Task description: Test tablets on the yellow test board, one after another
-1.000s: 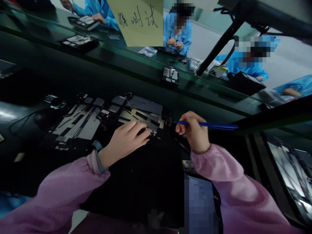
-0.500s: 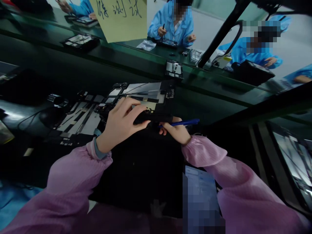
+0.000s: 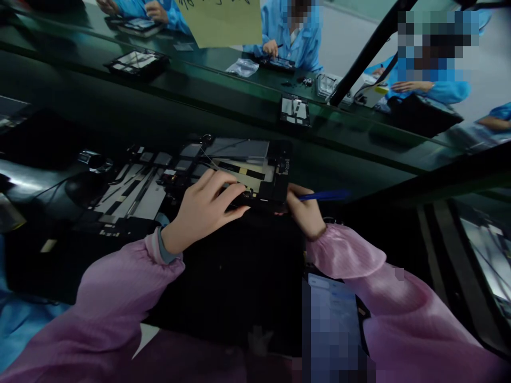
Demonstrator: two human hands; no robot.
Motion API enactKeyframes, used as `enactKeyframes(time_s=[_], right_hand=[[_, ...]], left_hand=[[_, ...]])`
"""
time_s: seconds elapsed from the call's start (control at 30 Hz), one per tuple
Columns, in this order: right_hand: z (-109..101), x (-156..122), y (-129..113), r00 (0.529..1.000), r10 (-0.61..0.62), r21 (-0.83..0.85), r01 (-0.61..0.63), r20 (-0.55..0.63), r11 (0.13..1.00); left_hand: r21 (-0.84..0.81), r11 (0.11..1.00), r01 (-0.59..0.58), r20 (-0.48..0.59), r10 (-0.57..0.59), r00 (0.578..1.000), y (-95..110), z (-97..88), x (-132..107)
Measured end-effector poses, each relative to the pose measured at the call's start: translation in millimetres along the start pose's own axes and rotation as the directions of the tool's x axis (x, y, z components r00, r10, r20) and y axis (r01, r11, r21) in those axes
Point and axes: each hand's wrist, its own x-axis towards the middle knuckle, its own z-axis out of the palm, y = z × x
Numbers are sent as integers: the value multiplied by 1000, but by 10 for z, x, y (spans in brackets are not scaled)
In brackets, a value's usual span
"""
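My left hand is closed on the near edge of an opened tablet-like device, fingers on top and thumb at the front side. The device's inside faces up, with pale panels, dark strips and small boards. At its near right corner is my right hand, curled and touching or very close to the frame. A blue pen-like tool lies in that hand, pointing out to the right; its other end is hidden. Left of the device lies a second opened one, adjoining or overlapping it.
A phone with a lit screen lies below my right forearm. Beyond runs a green bench bearing several opened devices and a plastic bag. Co-workers in blue sit behind it. A yellow paper sign hangs there, and a black bar slants across.
The device's near edge has tipped down, showing more of its inside. My right hand has moved right to its corner with the blue tool. My left hand keeps its grip.
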Motion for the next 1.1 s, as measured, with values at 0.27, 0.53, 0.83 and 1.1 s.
enactKeyframes(time_s=[0.27,0.53,0.83,1.1], right_hand=[[56,-59,16,879,465,374,-397,-109,838],[170,-13,-133,863,473,386,-381,-179,840],[-70,121,-379,906,422,492,-361,-16,792],[119,-41,77,956,78,86,-106,282,991]], left_hand=[[131,987,-88,159,66,985,150,164,-232],[242,963,-115,103,92,990,161,262,-296],[85,989,122,-85,-115,990,82,217,-205],[113,986,124,-105,-112,988,-21,19,15]])
